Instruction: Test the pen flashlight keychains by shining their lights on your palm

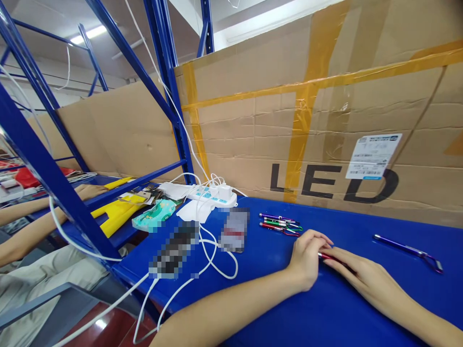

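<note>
Left forearm, left hand curled, hold unclear, right hand closed round shiny red, silver-ended tube, coloured tubes beyond the grip

Red tube between both hands

Looked like a small workshop to me, watching remotely: blue metal rack frames around a long blue worktop, taped-up box cardboard as partitions, a ceiling tube light, plus a co-worker's arm at the neighbouring bench.
</note>
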`<state>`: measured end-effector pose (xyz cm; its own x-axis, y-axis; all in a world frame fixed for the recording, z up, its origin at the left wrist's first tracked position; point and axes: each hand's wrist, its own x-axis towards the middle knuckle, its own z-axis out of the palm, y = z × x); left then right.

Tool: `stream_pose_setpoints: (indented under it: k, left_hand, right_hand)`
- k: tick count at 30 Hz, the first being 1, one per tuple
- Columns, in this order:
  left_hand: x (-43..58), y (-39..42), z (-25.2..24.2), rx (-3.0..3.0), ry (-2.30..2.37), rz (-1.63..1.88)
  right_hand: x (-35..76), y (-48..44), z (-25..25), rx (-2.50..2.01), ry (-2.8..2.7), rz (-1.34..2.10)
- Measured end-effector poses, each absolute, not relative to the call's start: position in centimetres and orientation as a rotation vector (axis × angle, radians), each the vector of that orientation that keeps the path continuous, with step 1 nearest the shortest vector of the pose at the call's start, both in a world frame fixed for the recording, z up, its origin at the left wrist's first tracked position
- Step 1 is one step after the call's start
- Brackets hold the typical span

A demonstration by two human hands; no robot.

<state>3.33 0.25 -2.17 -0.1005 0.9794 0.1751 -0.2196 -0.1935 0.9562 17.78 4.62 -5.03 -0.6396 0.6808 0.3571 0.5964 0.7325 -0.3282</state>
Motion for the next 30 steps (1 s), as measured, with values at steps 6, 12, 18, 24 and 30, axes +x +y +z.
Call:
stream_pose_setpoints:
  k: [6,12,18,24,30]
  left_hand:
    - [3.1,1.0,-2.4,1.140,1.039,1.511]
    - [2.5,1.5,-2.8,1.175,1.128,1.472]
    - [1.7,1.4,-2.6,1.324,1.149,1.373]
    - [1.7,1.0,-2.1,1.302,1.129,1.353]
    - [2.0,0.6,-2.2,1.300,1.132,1.408]
  right_hand:
    - [16.5,5.1,-4.8,-1.107,-2.400,0.247]
    - [15.9,6.3,-5.0,-1.152,-2.357,0.351]
    - [16.7,7.2,-6.0,-1.050,-2.362,0.521]
    - [16.7,6.7,-5.2,-0.957,-2.381,0.635]
    - [16.4,5.5,-4.0,-0.909,-2.446,0.612]
